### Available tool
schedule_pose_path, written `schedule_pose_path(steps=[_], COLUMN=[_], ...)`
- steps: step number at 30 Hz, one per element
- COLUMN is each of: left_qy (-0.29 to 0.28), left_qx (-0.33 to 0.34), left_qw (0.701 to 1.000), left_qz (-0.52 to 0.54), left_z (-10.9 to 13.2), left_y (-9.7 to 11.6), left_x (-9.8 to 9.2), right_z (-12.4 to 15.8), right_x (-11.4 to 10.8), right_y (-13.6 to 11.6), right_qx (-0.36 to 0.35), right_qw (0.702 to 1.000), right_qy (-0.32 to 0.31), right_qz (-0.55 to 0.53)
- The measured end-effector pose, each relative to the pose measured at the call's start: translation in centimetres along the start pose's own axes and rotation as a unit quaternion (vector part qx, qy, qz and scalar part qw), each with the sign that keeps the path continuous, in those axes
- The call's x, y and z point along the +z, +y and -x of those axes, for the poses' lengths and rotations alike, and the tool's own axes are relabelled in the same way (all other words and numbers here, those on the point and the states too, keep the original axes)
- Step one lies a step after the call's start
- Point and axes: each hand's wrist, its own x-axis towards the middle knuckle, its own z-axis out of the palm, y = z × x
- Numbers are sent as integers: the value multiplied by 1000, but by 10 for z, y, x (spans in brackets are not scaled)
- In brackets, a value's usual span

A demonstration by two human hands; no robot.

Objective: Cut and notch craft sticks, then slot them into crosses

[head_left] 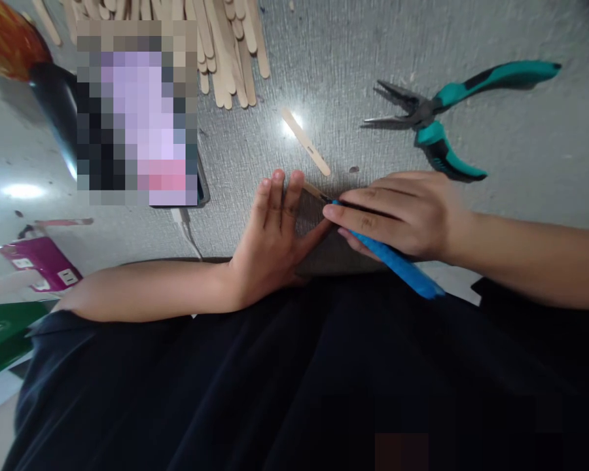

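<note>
In the head view, my right hand is wrapped around a blue-handled craft knife, held at a slant. Its dark tip meets a wooden craft stick close to the tabletop. My left hand steadies that stick, fingers extended and thumb reaching toward the knife tip; part of the stick is hidden under the fingers. Just beyond lies another craft stick with a small slot cut near its middle.
Teal-handled needle-nose pliers lie spread at the right. Behind are many loose craft sticks. A phone with a blurred screen, its white cable, a dark bottle-like object and a purple power outlet block occupy the left.
</note>
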Motion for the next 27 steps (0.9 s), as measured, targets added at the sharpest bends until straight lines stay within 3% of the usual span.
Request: schedule_pose_path(steps=[5, 8, 14, 18, 27], left_qy=[-1, -18, -6, 0, 16], left_qx=[-6, -2, 11, 12, 33], left_qw=[1000, 1000, 1000, 999, 996], left_qz=[-4, -6, -25, -49, -75], left_z=[-3, -4, -4, -4, -2], left_y=[0, -4, -8, -7, -9], left_x=[-1, -5, 0, 4, 5], right_z=[1, 3, 4, 2, -1], right_x=[3, 8, 12, 9, 19], right_y=[3, 4, 1, 0, 1], right_qx=[41, 28, -24, -68, -21], right_qw=[998, 999, 995, 992, 994], right_qy=[-12, -14, 87, 105, 102], right_qz=[-39, -14, 43, 25, 30])
